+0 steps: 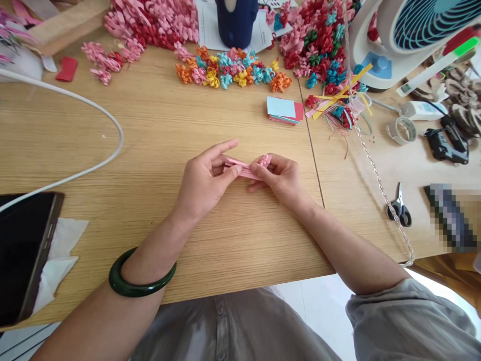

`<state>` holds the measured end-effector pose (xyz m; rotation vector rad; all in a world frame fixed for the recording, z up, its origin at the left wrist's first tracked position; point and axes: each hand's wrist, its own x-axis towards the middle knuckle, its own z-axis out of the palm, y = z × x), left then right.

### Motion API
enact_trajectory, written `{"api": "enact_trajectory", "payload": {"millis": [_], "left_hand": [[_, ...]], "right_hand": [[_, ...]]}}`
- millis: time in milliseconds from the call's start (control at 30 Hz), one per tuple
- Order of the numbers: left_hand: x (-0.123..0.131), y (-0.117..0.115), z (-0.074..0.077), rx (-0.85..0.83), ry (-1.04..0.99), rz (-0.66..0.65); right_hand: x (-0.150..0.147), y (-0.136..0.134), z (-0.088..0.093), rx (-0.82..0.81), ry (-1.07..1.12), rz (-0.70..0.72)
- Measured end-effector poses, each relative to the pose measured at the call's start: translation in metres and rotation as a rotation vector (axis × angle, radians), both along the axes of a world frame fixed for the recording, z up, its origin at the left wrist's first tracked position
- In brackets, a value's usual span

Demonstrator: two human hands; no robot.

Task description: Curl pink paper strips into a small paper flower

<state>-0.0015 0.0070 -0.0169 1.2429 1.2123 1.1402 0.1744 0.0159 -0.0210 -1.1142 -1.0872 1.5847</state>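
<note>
Between my hands, above the wooden table, are pink paper strips (246, 170) with a small curled bunch at the right end. My left hand (210, 173) pinches the left end of the strips between thumb and fingers, its index finger stretched out. At the right end, my right hand (278, 175) grips the strips near the curled bunch with thumb and fingers. Parts of the strips are hidden behind the fingers. Beyond my hands lies a stack of coloured paper cards (281, 108), light blue on top with red beneath.
Colourful curled paper flowers (233, 67) line the back, near a dark blue cup (236, 22). To the right are a fan (379, 65), a tape roll (402, 131), a glue gun (445, 145), scissors (400, 208) and a twisted cord (370, 158). A tablet (26, 250) and white cable (108, 115) lie left.
</note>
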Motion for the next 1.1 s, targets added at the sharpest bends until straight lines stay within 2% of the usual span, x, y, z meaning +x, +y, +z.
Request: {"api": "enact_trajectory", "payload": {"millis": [367, 500, 600, 733, 933, 1100], "left_hand": [[-0.004, 0.004, 0.001, -0.024, -0.061, 0.062], [-0.004, 0.005, -0.003, -0.024, 0.018, 0.083], [-0.003, 0.003, -0.004, -0.018, 0.046, 0.067], [0.003, -0.001, -0.003, -0.074, -0.025, 0.035], [0.007, -0.004, -0.003, -0.137, -0.085, -0.023], [0.002, -0.002, -0.005, -0.070, 0.042, -0.058]], "right_hand": [[0.002, 0.002, -0.001, 0.042, -0.098, -0.077], [0.002, 0.002, 0.002, 0.046, -0.142, -0.053], [0.003, 0.001, 0.005, 0.072, -0.184, -0.021], [0.001, -0.001, 0.008, 0.083, -0.190, -0.001], [0.001, 0.002, 0.004, 0.097, -0.168, -0.031], [0.005, 0.002, 0.000, 0.179, -0.268, -0.059]]}}
